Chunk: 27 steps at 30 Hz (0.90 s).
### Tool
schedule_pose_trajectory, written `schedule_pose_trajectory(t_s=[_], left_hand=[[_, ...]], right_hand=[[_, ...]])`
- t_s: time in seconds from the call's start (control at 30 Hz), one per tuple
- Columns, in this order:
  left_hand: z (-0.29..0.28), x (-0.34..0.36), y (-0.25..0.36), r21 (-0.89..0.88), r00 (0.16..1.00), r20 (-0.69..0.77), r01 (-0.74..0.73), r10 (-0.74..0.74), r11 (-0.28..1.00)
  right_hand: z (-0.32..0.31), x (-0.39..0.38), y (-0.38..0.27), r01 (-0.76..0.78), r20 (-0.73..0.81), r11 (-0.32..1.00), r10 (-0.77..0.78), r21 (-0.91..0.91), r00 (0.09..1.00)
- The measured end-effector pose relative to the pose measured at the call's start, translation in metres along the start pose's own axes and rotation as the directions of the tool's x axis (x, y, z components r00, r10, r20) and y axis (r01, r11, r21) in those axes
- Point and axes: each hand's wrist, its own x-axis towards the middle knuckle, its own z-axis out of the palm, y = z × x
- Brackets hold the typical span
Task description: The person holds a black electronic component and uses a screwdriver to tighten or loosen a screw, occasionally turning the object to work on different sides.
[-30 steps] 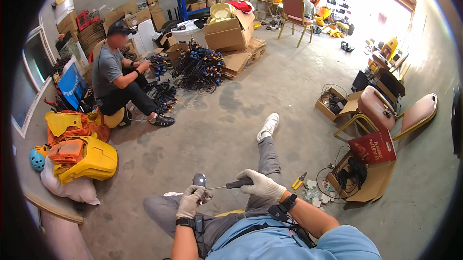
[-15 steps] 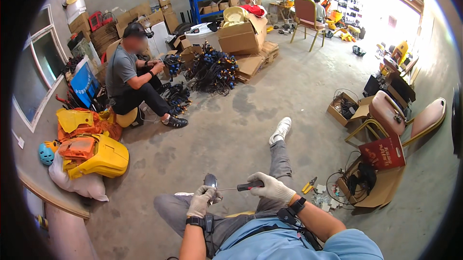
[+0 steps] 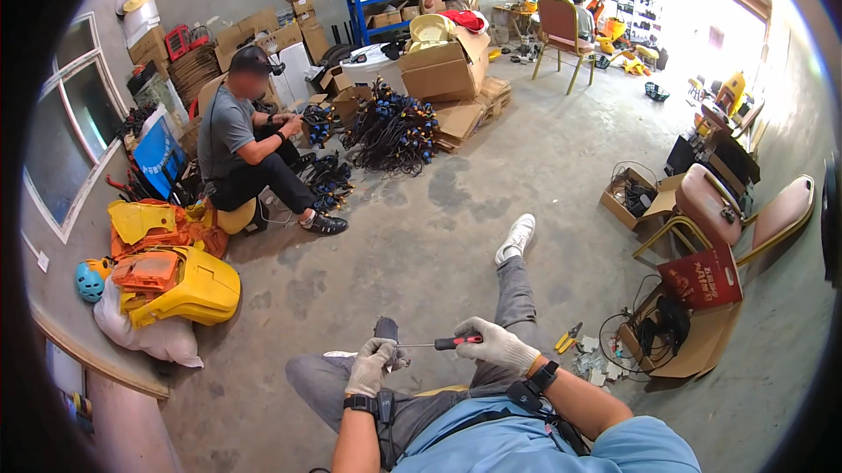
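Observation:
My left hand (image 3: 372, 366), in a white work glove, is closed round a small dark elongated part (image 3: 386, 330). A pale bit shows under its fingers; the part's exact kind is not clear. My gloved right hand (image 3: 502, 346) grips the black and red handle of a screwdriver (image 3: 445, 344). The screwdriver lies level, its thin shaft pointing left to the part at my left fingers. Whether the tip touches a screw is hidden. Both hands are above my lap, between my bent left leg and outstretched right leg.
Yellow-handled pliers (image 3: 568, 337) and white scraps (image 3: 599, 368) lie right of my leg, beside an open carton (image 3: 702, 355) with black cables. A seated co-worker (image 3: 241, 135) handles cables near a cable heap (image 3: 392, 128). Yellow plastic housings (image 3: 197, 284) are piled at left.
My view has shifted slightly. The part in my left hand has turned a little, while the screwdriver stays pointed at it. The standing person at the back has moved.

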Motion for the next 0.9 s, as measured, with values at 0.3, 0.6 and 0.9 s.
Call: schedule_pose_trajectory(t_s=[0.3,0.6,0.9], left_hand=[[-0.002,0.001,-0.001,-0.022,1.000,0.007,0.007,-0.007,1.000],[-0.007,0.003,-0.005,-0.017,0.999,0.045,-0.022,0.023,1.000],[-0.005,0.003,-0.009,0.165,0.999,0.037,-0.026,0.020,0.986]], right_hand=[[-0.004,-0.002,-0.003,0.035,0.043,0.998,-0.037,0.042,0.998],[0.001,-0.002,0.002,0.037,0.051,0.997,-0.034,-0.061,0.998],[0.006,0.003,0.015,0.129,-0.069,0.982,-0.140,-0.137,0.988]])
